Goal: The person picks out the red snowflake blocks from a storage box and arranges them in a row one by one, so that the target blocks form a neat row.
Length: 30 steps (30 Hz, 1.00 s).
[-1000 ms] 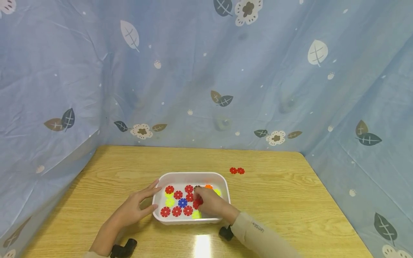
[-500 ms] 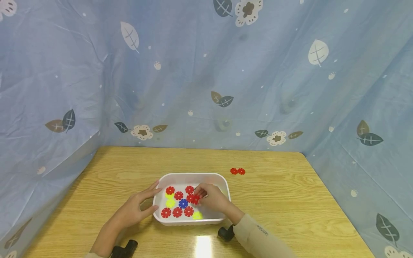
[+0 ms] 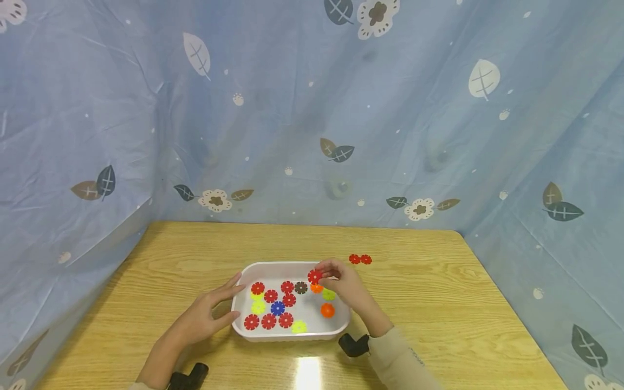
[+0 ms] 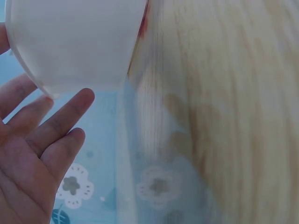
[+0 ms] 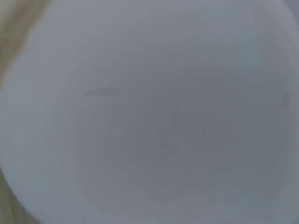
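Observation:
In the head view my right hand (image 3: 347, 287) pinches a red notched plastic disc (image 3: 314, 276) above the right back part of a white tray (image 3: 292, 337). My left hand (image 3: 205, 314) rests at the tray's left end, fingers spread along the rim. From the left wrist, its fingertips (image 4: 84, 97) show against the tray's pale outer wall (image 4: 77, 46). Several more notched discs lie in the tray: mostly red, plus yellow ones, a blue disc (image 3: 278, 308), a brown disc (image 3: 300, 287) and an orange disc (image 3: 327, 310). The right wrist view holds only a blurred pale tray wall (image 5: 177, 116).
Two red discs joined side by side (image 3: 360, 259) lie on the wooden table (image 3: 414, 303) behind and right of the tray. A patterned blue curtain (image 3: 273, 108) encloses the back and sides. Black wrist mounts (image 3: 353, 345) sit below both hands.
My right hand has risen from among the discs and moved right and back with the red disc, uncovering the orange and brown ones. The left hand stays at the rim.

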Available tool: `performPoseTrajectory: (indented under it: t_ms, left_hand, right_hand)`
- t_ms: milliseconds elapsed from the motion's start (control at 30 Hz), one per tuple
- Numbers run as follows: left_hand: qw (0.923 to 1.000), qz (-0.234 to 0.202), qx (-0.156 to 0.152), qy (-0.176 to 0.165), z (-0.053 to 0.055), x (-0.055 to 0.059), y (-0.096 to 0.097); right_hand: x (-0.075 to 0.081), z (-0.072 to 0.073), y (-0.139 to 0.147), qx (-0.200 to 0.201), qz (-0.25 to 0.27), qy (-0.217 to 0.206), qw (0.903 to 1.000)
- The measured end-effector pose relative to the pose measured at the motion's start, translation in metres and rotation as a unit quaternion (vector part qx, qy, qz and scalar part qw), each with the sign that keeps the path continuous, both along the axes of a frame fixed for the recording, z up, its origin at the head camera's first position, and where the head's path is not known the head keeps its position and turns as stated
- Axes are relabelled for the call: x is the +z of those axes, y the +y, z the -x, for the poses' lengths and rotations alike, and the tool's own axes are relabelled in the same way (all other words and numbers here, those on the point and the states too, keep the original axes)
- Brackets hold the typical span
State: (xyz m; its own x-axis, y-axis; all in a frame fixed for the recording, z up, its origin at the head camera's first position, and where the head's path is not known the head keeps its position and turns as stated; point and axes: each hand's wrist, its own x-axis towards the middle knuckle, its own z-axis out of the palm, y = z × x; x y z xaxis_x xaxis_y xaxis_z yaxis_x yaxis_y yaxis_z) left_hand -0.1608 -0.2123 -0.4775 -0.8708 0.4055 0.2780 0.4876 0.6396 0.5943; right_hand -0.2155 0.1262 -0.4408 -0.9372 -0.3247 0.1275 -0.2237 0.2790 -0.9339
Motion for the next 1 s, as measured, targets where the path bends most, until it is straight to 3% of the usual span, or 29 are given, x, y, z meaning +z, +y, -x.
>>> performPoseTrajectory:
  t_ms: [167, 367, 733, 1000]
  left_hand:
    - [1.0000, 0.002, -0.001, 0.002, 0.000, 0.000, -0.001]
    - [1.0000, 0.000, 0.000, -0.002, -0.001, 0.000, 0.000]
    - [1.0000, 0.006, 0.002, 0.006, -0.001, 0.001, 0.000]
    - [1.0000, 0.002, -0.003, 0.008, -0.001, 0.000, 0.000]
  right_hand:
    - [0.003, 0.006, 0.025, -0.090, 0.043, -0.004, 0.9950]
    - [-0.003, 0.017, 0.057, -0.154, 0.063, -0.021, 0.9857]
    - [-0.024, 0.041, 0.106, -0.213, 0.064, -0.073, 0.9721]
    - [-0.037, 0.057, 0.123, -0.236, 0.070, -0.123, 0.9613]
